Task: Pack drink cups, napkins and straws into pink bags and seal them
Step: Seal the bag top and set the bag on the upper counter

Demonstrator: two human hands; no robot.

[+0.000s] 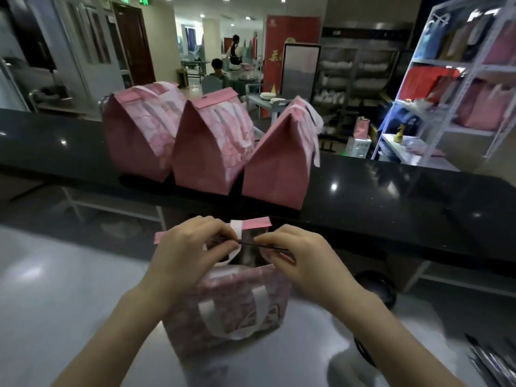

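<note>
the pink bag [231,311] stands upright on the steel worktop [69,289], close in front of the person, with its open mouth between the two hands. the left hand [190,247] has its fingers curled in, pinching the near top edge of the bag on the left. the right hand [301,258] pinches the same edge on the right, so a thin dark line of rim runs straight from one set of fingertips to the other. the far flap [258,222] rises just behind the knuckles, and a white handle [236,230] loops over it between the hands. what is inside the bag cannot be made out.

behind it, on the raised black counter [391,196], three closed pink bags [212,146] stand side by side with their tops folded down. a white shelf rack [460,93] holding more bags stands at the far right.

the bag being held is patterned pink, and a second white handle [251,311] hangs on its near face.
</note>
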